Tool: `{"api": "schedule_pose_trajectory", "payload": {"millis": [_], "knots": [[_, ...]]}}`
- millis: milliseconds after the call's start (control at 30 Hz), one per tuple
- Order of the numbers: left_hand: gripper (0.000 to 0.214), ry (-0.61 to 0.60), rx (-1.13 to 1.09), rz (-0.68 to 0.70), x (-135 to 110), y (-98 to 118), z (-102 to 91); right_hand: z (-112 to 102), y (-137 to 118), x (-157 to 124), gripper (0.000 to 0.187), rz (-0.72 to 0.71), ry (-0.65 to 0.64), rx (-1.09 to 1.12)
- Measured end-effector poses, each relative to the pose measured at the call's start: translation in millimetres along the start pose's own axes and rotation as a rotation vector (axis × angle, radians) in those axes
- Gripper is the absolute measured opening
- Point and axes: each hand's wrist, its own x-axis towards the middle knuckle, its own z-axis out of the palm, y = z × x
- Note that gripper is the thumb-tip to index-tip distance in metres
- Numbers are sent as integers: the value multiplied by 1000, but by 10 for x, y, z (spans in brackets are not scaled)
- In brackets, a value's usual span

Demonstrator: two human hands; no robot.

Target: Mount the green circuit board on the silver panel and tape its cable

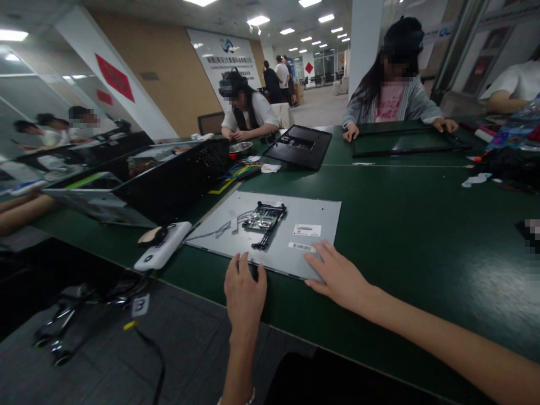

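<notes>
A flat grey metal panel, like the back of a display, lies on the green table in front of me. On it rests a green circuit board in a black plastic frame, with thin grey cables running off to the left. Two white labels sit on the panel's right part. At the panel's near edge is my left hand, its fingers apart and holding nothing. My right hand spreads over the near right corner, fingertips by the barcode label; nothing is gripped.
A white power bank lies left of the panel, near black casings. Beyond are a black back cover, a metal bowl and wires. Across the table, a person holds a black frame. A plastic bottle stands far right.
</notes>
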Motion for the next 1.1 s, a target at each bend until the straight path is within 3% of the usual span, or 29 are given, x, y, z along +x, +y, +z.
{"api": "schedule_pose_trajectory", "payload": {"millis": [400,700,833,933,1100], "knots": [[46,-12,45,-70,-19,26,-16,118,26,-19,53,-29,96,-19],[55,-147,174,-147,-43,103,-22,132,37,-36,52,-16,116,12],[56,-84,149,-85,22,71,-19,143,50,-29,53,-13,102,13],[57,-77,69,43,219,31,-13,142,51,-22,54,-8,88,23],[60,-185,79,224,663,75,93,130,36,-22,56,1,69,22]]}}
